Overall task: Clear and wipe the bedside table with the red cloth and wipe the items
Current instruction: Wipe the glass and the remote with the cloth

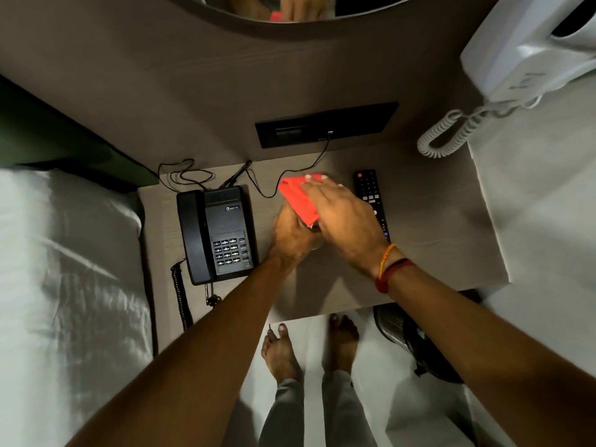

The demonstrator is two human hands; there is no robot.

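The red cloth [298, 198] is pressed under my right hand [342, 217] over the middle of the bedside table [435, 227]. My left hand [292, 235] is wrapped around a clear glass [314, 235], mostly hidden by both hands and the cloth, which covers its top. A black desk phone [214, 233] stands at the table's left. A black TV remote [367, 188] lies to the right, partly covered by my right hand.
A bed with white sheets [64, 285] adjoins the table's left side. Thin black cables [251, 179] run from a wall socket panel [325, 125] across the table's back. A white wall handset [529, 56] with coiled cord hangs at upper right. A black bin [406, 337] stands below.
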